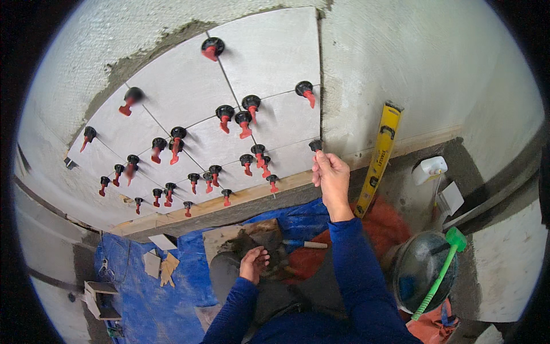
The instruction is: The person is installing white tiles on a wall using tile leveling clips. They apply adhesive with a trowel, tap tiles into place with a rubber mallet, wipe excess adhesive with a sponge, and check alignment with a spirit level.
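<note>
Head view shows a person in blue sleeves at a wall of big grey tiles (189,97). Near the middle of the frame, the right hand (331,178) reaches up to the right edge of the tiles. Its fingers are curled shut around a black clip (315,145) that sticks out of the wall there. Many more black and red clips (247,117) poke out of the gaps between the tiles, in the upper left of the frame. Lower down, the left hand (254,264) hangs loose and half open; it holds nothing. Below it lies a trowel (303,245) on a blue sheet (166,304). A yellow level (378,157) leans on the wall, just right of the right hand. A bucket (421,275) with a green stick sits at the lower right.
</note>
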The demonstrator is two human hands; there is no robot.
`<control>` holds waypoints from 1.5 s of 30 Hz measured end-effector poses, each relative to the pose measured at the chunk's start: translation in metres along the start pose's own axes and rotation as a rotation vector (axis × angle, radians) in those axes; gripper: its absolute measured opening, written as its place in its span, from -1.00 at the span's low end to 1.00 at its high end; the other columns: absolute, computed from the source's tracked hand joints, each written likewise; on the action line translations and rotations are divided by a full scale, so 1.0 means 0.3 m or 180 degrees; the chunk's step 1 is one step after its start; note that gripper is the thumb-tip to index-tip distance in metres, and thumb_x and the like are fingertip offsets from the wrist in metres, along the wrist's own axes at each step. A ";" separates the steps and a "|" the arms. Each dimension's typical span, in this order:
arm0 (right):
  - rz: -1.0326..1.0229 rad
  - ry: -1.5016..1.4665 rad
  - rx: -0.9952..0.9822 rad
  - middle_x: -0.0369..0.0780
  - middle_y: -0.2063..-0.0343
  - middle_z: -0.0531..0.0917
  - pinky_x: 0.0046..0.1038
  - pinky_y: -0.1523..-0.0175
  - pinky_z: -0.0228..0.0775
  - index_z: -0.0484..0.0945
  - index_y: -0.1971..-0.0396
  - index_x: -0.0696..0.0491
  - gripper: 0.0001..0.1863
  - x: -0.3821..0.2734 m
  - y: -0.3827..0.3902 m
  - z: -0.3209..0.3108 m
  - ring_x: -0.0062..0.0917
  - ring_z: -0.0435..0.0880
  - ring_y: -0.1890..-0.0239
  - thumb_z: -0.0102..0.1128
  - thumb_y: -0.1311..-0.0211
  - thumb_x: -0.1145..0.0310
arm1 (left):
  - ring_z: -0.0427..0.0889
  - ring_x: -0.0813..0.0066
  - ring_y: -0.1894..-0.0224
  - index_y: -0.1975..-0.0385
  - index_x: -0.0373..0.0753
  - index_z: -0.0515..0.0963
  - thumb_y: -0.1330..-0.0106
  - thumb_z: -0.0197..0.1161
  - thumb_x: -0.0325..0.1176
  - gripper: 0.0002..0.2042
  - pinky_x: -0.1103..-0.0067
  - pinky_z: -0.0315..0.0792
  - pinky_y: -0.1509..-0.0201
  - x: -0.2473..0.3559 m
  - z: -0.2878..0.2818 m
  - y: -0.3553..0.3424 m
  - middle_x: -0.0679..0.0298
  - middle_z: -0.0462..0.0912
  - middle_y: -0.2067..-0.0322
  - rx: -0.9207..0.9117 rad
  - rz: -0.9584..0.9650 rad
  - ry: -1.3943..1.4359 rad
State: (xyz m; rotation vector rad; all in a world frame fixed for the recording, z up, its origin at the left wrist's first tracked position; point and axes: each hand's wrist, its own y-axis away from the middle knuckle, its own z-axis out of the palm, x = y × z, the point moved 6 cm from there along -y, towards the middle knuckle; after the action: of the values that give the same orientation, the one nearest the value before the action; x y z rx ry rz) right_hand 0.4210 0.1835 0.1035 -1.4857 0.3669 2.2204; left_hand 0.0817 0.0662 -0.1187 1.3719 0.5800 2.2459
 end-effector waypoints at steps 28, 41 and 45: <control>0.0032 0.0319 -0.0010 -0.38 0.62 0.52 -0.60 0.66 0.17 0.59 0.42 0.12 -0.71 -0.036 -0.014 0.032 -0.70 0.41 0.73 0.21 -0.48 0.25 | 0.69 0.39 0.09 -0.10 -0.30 0.59 -0.46 0.27 -0.21 -0.65 0.42 0.56 0.00 0.061 -0.036 0.047 0.22 0.71 0.11 -0.0189 0.0148 -0.0553; 0.0167 0.0171 -0.0139 -0.40 0.65 0.47 -0.62 0.67 0.12 0.57 0.45 0.11 -0.70 -0.022 -0.032 0.027 -0.73 0.36 0.73 0.21 -0.50 0.26 | 0.70 0.40 0.08 -0.12 -0.29 0.59 -0.46 0.27 -0.22 -0.65 0.44 0.56 0.01 0.035 -0.029 0.038 0.23 0.71 0.08 -0.0245 0.0130 -0.0853; 0.0302 0.0209 -0.0211 -0.40 0.66 0.45 -0.57 0.66 0.14 0.55 0.48 0.09 -0.68 -0.035 -0.038 0.027 -0.71 0.36 0.73 0.23 -0.48 0.23 | 0.70 0.40 0.07 -0.12 -0.28 0.60 -0.45 0.28 -0.22 -0.64 0.45 0.56 0.01 0.032 -0.016 0.033 0.23 0.72 0.06 -0.0351 0.0240 -0.1065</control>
State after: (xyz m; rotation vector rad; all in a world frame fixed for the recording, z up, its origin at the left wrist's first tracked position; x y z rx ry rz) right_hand 0.4235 0.1947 0.1165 -1.6103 0.3956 2.2815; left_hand 0.0720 0.0631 -0.1085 1.6867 0.2898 2.0064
